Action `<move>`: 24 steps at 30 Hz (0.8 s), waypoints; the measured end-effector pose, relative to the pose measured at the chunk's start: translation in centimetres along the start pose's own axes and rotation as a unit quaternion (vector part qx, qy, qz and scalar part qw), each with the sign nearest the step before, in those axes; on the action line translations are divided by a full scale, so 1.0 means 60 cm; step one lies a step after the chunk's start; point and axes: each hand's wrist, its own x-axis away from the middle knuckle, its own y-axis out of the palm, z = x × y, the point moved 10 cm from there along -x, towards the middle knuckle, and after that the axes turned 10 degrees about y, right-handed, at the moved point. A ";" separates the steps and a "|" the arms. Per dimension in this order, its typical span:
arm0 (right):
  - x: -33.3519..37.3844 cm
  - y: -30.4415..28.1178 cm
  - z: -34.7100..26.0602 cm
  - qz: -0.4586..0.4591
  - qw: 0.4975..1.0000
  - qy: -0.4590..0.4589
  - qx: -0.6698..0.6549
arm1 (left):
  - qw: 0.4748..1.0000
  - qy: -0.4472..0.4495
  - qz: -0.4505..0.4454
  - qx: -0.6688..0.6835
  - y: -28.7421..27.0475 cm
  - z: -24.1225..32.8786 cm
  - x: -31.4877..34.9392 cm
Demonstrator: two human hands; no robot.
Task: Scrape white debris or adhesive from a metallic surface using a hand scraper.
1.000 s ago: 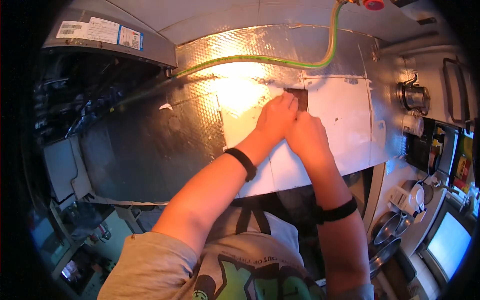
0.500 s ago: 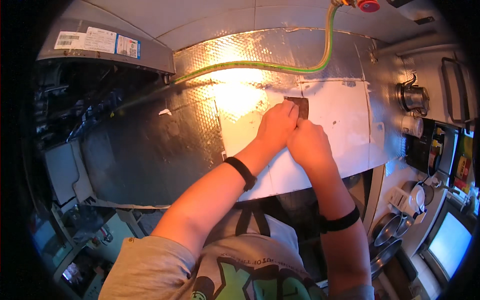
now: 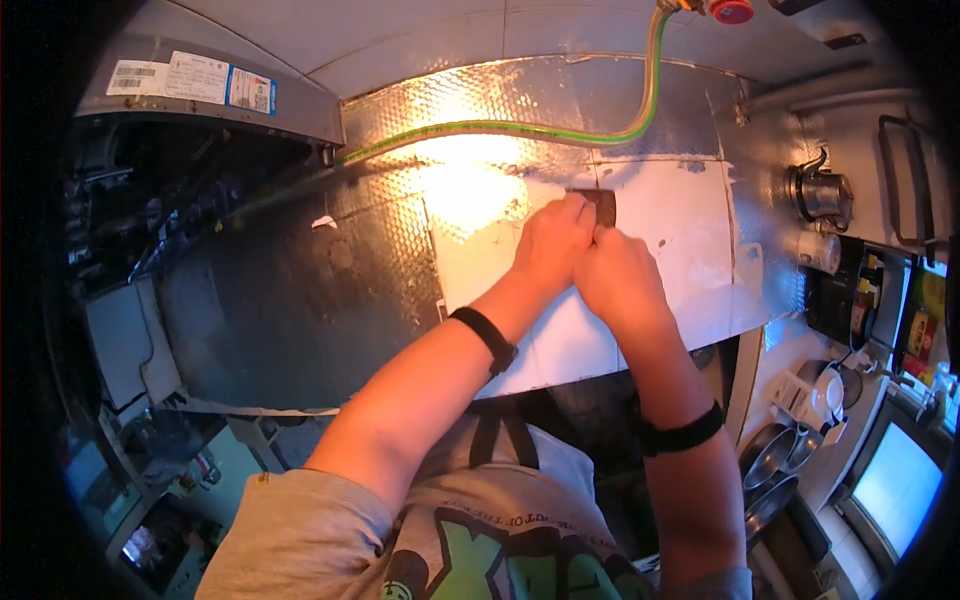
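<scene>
Two hands, left hand and right hand, pressed one dark scraper against one foil-covered panel, frame center; both grips closed on it.

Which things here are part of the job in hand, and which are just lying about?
In the job:
left hand pressing on the dark pad
right hand beside it, touching
dark pad, mostly covered
white panel under the pad

Lying about:
green hose across the foil wall
foil wall
metal kettle
stacked pans
</scene>
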 end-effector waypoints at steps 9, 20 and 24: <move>0.001 -0.003 0.008 -0.003 1.000 0.014 -0.027 | 1.000 0.009 0.006 -0.015 0.002 0.003 -0.006; 0.000 0.003 0.015 -0.005 1.000 0.014 -0.024 | 0.998 0.034 0.043 -0.027 0.005 0.008 -0.001; -0.013 -0.003 0.006 -0.014 1.000 0.010 -0.004 | 1.000 0.009 -0.002 -0.020 0.006 -0.003 -0.019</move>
